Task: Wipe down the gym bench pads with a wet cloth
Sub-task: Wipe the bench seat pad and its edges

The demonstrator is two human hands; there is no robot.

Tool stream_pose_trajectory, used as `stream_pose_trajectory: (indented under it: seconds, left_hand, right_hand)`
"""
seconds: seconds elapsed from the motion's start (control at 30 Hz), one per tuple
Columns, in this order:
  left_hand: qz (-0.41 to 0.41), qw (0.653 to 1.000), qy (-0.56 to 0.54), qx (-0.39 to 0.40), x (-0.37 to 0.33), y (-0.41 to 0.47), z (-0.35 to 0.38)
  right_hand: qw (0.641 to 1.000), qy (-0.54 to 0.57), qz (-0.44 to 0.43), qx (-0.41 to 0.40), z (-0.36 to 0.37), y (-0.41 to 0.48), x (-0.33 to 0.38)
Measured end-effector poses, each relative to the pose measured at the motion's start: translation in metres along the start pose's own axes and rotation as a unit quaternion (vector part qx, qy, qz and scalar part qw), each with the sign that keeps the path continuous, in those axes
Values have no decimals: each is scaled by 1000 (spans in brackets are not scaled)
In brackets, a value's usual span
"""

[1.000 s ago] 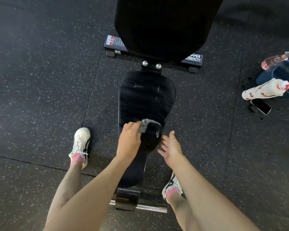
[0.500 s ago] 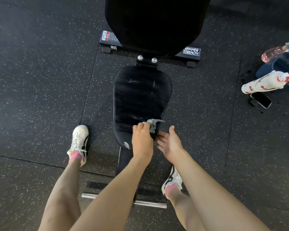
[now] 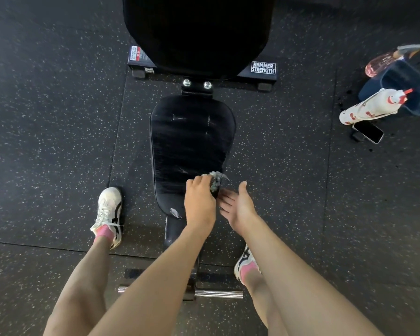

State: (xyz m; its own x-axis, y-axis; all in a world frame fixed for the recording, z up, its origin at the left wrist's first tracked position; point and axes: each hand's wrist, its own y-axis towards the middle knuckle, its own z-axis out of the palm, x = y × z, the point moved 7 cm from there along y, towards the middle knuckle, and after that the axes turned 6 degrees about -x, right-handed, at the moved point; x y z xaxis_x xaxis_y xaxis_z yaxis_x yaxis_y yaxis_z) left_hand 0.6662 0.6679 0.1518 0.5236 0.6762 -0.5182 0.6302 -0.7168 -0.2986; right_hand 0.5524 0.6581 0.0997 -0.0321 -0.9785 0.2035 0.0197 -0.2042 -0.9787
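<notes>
A black gym bench stands on the floor, its seat pad (image 3: 192, 141) in the middle of the view and its raised back pad (image 3: 197, 30) at the top. My left hand (image 3: 199, 202) grips a small grey cloth (image 3: 215, 180) against the near right part of the seat pad. My right hand (image 3: 238, 207) hovers just to the right of it with straight, spread fingers, holding nothing. A small tear (image 3: 175, 212) shows at the seat's near edge.
Black speckled rubber floor all round. At the right lie a white spray bottle with red print (image 3: 369, 106), a pink spray bottle (image 3: 386, 60), a dark blue bin (image 3: 407, 88) and a phone (image 3: 368, 132). My two feet in white shoes (image 3: 109, 214) flank the bench's steel foot bar (image 3: 218, 294).
My left hand with the cloth has slid from the seat's near middle to its near right edge. The right hand stayed beside it. My view has shifted a little.
</notes>
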Motion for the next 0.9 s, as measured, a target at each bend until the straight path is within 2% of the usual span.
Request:
stream_pose_trajectory:
  seconds: [0.13,0.2,0.3,0.4,0.47,0.6,0.7,0.83,0.9]
  left_hand:
    - [13,996,-27,83,-20,-34,38]
    - [45,994,-25,95,-30,-52,42]
    - [98,993,-23,58,-35,-49,23]
    - [34,999,-15,-25,-11,-12,-6]
    - [20,999,16,-33,-1,6,-11]
    - [75,994,66,48,-7,0,5]
    - [152,979,98,97,-3,-3,11]
    - [241,945,70,211,1,-17,10]
    - [256,941,49,218,-1,-21,1]
  right_hand:
    - [997,36,40,-47,-19,-3,-11]
    - [994,68,53,-66,-32,0,-18]
    - [997,45,27,-52,-44,9,-19]
    - [999,-14,15,-27,-37,6,-14]
    - [1000,-28,11,-8,-25,0,-10]
    - [999,-39,15,22,-4,-4,-2]
    - [998,-50,17,23,-9,-3,-2]
    - [996,-81,20,-4,-22,-9,-3]
    - [996,-86,12,-16,-25,-13,1]
